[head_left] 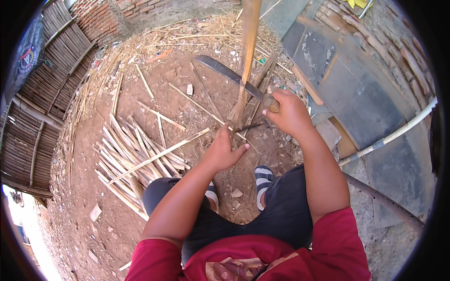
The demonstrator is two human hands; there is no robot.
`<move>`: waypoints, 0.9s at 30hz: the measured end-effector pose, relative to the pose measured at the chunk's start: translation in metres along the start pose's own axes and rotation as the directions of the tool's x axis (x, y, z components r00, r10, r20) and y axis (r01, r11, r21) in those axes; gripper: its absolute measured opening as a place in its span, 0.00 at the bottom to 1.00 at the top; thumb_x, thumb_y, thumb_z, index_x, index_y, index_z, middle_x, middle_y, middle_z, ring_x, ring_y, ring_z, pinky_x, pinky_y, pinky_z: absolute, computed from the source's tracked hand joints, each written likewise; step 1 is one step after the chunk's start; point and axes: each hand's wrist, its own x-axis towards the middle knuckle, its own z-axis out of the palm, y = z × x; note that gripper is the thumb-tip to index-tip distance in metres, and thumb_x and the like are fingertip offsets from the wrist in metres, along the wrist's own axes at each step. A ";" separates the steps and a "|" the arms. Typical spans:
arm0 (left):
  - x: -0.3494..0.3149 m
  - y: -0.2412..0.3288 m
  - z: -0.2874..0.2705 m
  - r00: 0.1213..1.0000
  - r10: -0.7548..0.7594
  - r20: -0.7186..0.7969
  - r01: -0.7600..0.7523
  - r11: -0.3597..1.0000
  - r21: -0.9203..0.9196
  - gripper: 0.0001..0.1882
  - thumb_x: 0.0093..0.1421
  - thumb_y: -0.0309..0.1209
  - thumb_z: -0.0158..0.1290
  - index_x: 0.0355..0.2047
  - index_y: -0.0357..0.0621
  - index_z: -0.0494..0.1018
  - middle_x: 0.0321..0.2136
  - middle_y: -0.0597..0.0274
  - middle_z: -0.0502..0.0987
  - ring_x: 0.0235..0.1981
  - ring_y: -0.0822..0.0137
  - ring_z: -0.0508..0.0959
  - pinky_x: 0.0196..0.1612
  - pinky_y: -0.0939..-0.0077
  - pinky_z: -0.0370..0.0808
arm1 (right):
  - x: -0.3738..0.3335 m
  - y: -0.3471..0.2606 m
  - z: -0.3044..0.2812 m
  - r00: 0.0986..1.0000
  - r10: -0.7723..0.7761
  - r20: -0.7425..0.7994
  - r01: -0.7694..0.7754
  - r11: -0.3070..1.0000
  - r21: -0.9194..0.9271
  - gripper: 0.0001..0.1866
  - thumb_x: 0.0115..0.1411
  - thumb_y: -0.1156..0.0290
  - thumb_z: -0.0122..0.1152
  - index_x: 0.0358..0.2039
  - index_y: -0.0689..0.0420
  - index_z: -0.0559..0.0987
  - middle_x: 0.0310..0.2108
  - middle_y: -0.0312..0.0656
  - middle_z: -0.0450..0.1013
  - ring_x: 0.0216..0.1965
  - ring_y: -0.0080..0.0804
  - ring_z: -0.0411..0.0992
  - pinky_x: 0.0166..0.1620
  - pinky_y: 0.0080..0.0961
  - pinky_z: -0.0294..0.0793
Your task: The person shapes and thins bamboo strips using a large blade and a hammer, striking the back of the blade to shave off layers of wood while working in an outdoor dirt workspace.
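My right hand [289,113] is closed round the short wooden handle of a machete [220,70]. Its dark curved blade points up and left, crossing a tall upright bamboo piece [249,42] and apparently sunk into it. Near the foot of the bamboo is my left hand [221,152], its thumb stretched out to the right and its forefinger up against the lower end. The other left fingers are mostly hidden. A short dark rod [251,126] lies just beyond that thumb.
A heap of split bamboo strips [126,154] lies on the dirt ground to my left, with loose strips [199,105] farther ahead. Dark flat boards [347,89] and a pale pole [384,140] stand at right. A slatted bamboo wall [42,98] borders the left; straw [187,35] covers the far ground.
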 end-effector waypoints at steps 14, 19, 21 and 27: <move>0.013 -0.023 0.014 0.963 0.031 -0.269 -0.045 0.998 -0.048 0.40 0.57 0.38 0.65 0.62 0.32 0.59 0.58 0.38 0.66 0.58 0.48 0.71 0.60 0.58 0.70 | -0.010 -0.023 -0.012 0.994 -0.089 -0.070 0.101 0.978 0.182 0.26 0.51 0.63 0.74 0.47 0.65 0.80 0.46 0.54 0.76 0.48 0.54 0.76 0.51 0.42 0.76; -0.011 0.039 -0.017 0.978 0.205 -0.027 -0.204 0.934 -0.294 0.29 0.59 0.31 0.63 0.56 0.34 0.64 0.51 0.45 0.69 0.51 0.58 0.74 0.51 0.64 0.74 | -0.010 -0.014 -0.012 0.986 -0.074 -0.153 0.099 0.982 0.160 0.27 0.51 0.63 0.74 0.48 0.67 0.79 0.47 0.54 0.76 0.48 0.54 0.76 0.51 0.42 0.76; -0.019 0.058 -0.006 0.931 0.355 0.090 -0.300 0.881 -0.365 0.31 0.60 0.30 0.62 0.60 0.33 0.62 0.53 0.44 0.68 0.53 0.57 0.74 0.51 0.64 0.74 | -0.009 -0.015 -0.009 0.986 -0.072 -0.152 0.102 0.974 0.202 0.27 0.51 0.63 0.74 0.47 0.67 0.80 0.47 0.55 0.76 0.48 0.55 0.76 0.51 0.42 0.76; 0.002 0.041 0.052 0.891 0.146 -0.430 -0.215 0.970 -0.116 0.50 0.58 0.36 0.64 0.68 0.24 0.44 0.63 0.34 0.57 0.62 0.41 0.66 0.64 0.50 0.65 | -0.011 -0.031 -0.011 0.986 -0.106 -0.130 0.144 0.932 0.332 0.25 0.50 0.63 0.74 0.43 0.68 0.81 0.43 0.57 0.77 0.45 0.57 0.76 0.49 0.41 0.75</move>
